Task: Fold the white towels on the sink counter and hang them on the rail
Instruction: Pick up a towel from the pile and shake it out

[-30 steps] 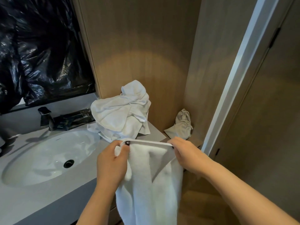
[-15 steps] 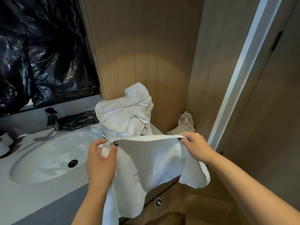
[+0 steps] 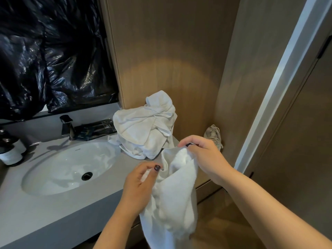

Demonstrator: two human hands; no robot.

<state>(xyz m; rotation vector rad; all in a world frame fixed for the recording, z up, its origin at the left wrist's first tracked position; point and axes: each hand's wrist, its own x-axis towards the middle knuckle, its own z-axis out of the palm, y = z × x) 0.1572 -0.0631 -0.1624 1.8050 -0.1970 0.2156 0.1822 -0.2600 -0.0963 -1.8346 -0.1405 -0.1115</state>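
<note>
A white towel [image 3: 174, 198] hangs bunched in front of the grey sink counter [image 3: 53, 209], beyond its right end. My right hand [image 3: 203, 155] pinches the towel's top edge, thumb and fingers curled over it. Lower and to the left, my left hand [image 3: 140, 182] pinches another part of the same towel. A crumpled pile of white towels [image 3: 143, 126] sits on the counter against the wooden wall, just behind my hands. No rail is visible.
An oval white basin [image 3: 68, 168] with a black drain and a dark tap [image 3: 67, 126] fills the counter's left. Dark bottles [image 3: 9, 151] stand far left. Black plastic [image 3: 50, 54] covers the mirror. A beige cloth pouch [image 3: 213, 133] lies in the corner beside a white door frame [image 3: 280, 83].
The towel, held spread wide half a second ago, is now gathered. My hands have come close together, the left one dropping lower and the right one moving left.
</note>
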